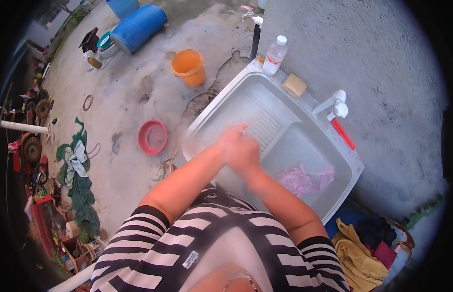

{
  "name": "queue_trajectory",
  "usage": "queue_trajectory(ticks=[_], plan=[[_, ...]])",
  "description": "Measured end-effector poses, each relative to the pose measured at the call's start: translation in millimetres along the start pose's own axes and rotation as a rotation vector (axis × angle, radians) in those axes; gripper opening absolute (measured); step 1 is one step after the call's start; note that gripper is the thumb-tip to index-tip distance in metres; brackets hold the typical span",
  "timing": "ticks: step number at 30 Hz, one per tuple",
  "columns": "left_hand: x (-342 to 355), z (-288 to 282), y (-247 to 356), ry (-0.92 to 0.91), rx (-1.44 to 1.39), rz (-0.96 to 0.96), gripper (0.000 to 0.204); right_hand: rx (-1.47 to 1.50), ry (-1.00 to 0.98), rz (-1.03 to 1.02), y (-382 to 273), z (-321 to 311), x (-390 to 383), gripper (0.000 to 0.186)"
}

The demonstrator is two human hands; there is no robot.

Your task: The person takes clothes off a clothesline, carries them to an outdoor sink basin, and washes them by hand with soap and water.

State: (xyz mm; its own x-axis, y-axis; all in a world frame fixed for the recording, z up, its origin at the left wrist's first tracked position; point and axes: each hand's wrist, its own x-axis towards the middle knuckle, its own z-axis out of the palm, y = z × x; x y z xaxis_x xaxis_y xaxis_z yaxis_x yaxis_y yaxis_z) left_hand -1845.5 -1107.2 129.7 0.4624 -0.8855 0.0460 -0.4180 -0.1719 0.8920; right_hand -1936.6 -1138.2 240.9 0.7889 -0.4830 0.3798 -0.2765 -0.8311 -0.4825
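Observation:
My left hand (pixel 225 145) and my right hand (pixel 247 156) are pressed together above the grey stone sink (pixel 352 169), near its ribbed washboard (pixel 268 127). Both look closed and slightly blurred; whatever may be between them is hidden. A pink, crumpled cloth (pixel 307 180) lies in the basin to the right of my hands. On the sink's back ledge are a clear bottle with a white cap (pixel 273 58) and a tan soap bar (pixel 294 85). A white tap (pixel 337 107) stands beside a red long object (pixel 343 134).
A rough wall (pixel 387 87) rises behind the sink. On the concrete ground are an orange bucket (pixel 187 68), a red basin (pixel 152 138), blue barrels (pixel 139 29) and green cloth (pixel 80 194). Clutter lines the far left. Piled clothes (pixel 358 253) lie at lower right.

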Motion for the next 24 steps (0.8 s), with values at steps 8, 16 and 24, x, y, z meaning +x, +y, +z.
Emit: queue_trajectory(ticks=[8,16,24], plan=[[13.2,-20.7,74.3,-0.162,-1.148,-0.794,0.029,-0.085,0.064,0.076,51.7,26.4,-7.4,0.018],[14.6,-53.4,103.5,-0.273,-1.281,-0.834,0.048,0.742,0.096,0.411,100.0,-13.3,16.1,0.022],[14.4,-85.5,95.9,-0.407,-1.155,-0.533,0.032,0.713,-0.429,0.476,59.8,-68.0,14.1,0.014]])
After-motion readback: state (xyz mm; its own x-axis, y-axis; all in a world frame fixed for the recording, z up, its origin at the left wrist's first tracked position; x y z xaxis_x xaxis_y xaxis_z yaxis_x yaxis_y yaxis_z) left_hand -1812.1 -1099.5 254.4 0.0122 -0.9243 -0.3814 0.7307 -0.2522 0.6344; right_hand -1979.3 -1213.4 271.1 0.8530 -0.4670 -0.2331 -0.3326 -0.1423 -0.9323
